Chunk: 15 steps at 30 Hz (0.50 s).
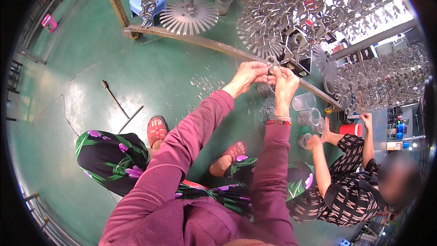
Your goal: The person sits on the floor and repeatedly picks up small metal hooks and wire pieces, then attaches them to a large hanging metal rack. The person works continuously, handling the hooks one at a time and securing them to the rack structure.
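Out in front of me, my left hand (249,75) and my right hand (286,82) meet with their fingers closed on a small ring-shaped metal part (271,59). Its rounded top sticks up above my fingertips; the rest is hidden by them. Just beyond hangs a dense cluster of similar metal parts (282,13) on a rack. A wooden rail (214,44) of the rack's base runs past my hands. Below them, partly covered, is a clear plastic cup (265,91) with dark contents.
Clear plastic cups (304,102) stand right of my hands, beside a seated co-worker (346,196) reaching toward the rack. Thin curved scraps (207,85) lie on the green floor. A T-shaped metal tool (117,102) lies left of my feet. A slotted metal disc (189,18) stands far ahead.
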### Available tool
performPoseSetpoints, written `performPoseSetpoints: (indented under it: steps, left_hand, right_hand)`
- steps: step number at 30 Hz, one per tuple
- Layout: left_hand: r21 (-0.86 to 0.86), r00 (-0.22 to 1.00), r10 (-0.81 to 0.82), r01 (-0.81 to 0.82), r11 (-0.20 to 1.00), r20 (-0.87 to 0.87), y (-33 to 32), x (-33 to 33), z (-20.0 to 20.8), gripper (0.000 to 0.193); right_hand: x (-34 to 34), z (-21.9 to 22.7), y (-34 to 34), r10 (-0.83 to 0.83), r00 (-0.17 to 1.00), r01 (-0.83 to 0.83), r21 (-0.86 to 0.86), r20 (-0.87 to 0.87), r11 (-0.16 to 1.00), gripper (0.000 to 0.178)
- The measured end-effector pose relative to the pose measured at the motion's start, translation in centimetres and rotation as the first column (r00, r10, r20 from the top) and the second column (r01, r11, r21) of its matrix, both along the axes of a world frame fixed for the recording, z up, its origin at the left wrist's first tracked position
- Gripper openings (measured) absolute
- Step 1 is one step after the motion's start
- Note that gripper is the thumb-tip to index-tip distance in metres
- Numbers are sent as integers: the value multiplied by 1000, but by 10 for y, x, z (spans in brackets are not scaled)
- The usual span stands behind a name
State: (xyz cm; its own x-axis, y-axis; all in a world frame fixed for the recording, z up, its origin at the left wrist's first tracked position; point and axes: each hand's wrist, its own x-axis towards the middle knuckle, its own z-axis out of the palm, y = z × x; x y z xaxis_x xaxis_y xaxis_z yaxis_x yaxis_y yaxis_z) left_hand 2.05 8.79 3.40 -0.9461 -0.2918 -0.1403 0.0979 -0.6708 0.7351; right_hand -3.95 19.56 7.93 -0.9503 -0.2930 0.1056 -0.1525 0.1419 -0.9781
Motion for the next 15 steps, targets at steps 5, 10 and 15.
performPoseSetpoints:
  steps: [5, 10, 15]
  left_hand:
    - [-110, 999, -33, 36, 993, 32, -5, 9, 6, 20]
    - [-187, 998, -49, 53, 981, 25, -9, 16, 2, 19]
    - [-180, 992, -119, 111, 977, -35, -12, 22, -11, 19]
  right_hand:
    - [7, 2, 6, 12, 1000, -12, -7, -13, 1000, 18]
    - [11, 1, 12, 120, 992, -116, -77, 45, 990, 15]
    - [13, 5, 20, 186, 979, -184, -41, 85, 982, 14]
